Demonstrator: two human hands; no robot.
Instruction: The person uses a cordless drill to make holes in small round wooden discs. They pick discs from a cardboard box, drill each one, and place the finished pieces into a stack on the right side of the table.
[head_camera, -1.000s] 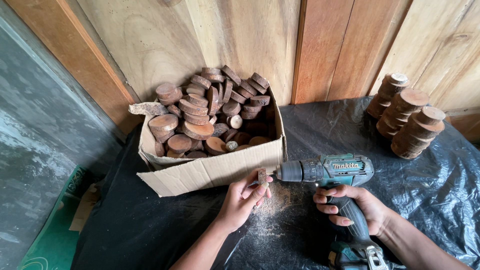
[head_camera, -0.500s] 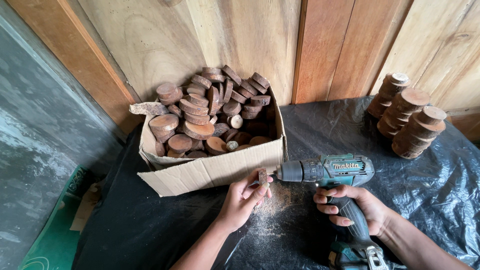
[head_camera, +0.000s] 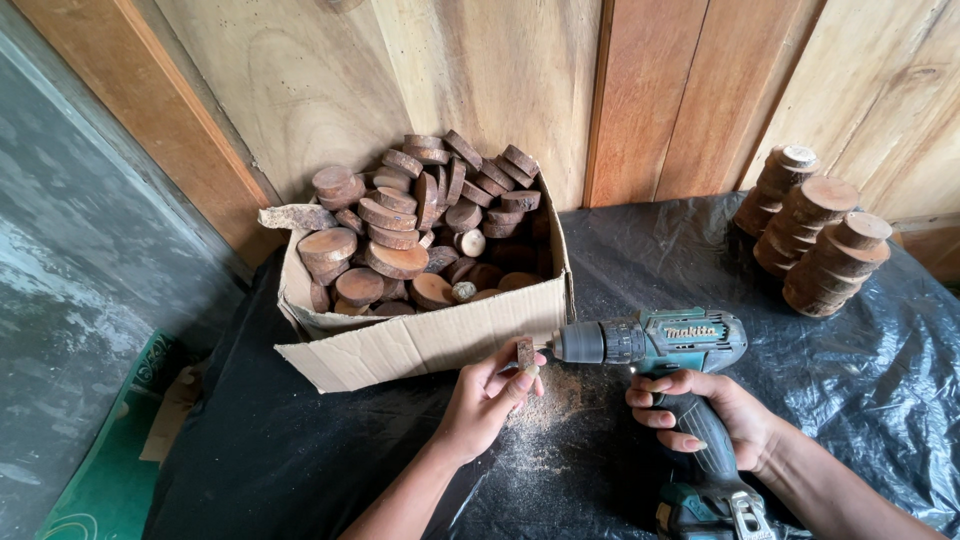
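Note:
My left hand (head_camera: 485, 398) pinches a small round wooden disc (head_camera: 525, 351) on edge, just in front of the cardboard box (head_camera: 420, 345). My right hand (head_camera: 712, 415) grips the handle of a teal and black cordless drill (head_camera: 655, 342), held level. The drill's tip meets the flat face of the disc. Pale sawdust (head_camera: 550, 400) lies on the black plastic sheet (head_camera: 880, 370) under the disc. The box is heaped with several brown wooden discs (head_camera: 400, 230).
Three leaning stacks of wooden discs (head_camera: 815, 245) stand at the back right on the sheet. A wooden plank wall (head_camera: 500, 80) rises behind the box. To the left are a grey floor (head_camera: 70, 280) and a green mat (head_camera: 110, 460).
None visible beyond a slight shift of the view; both hands, the disc and the drill keep the same position.

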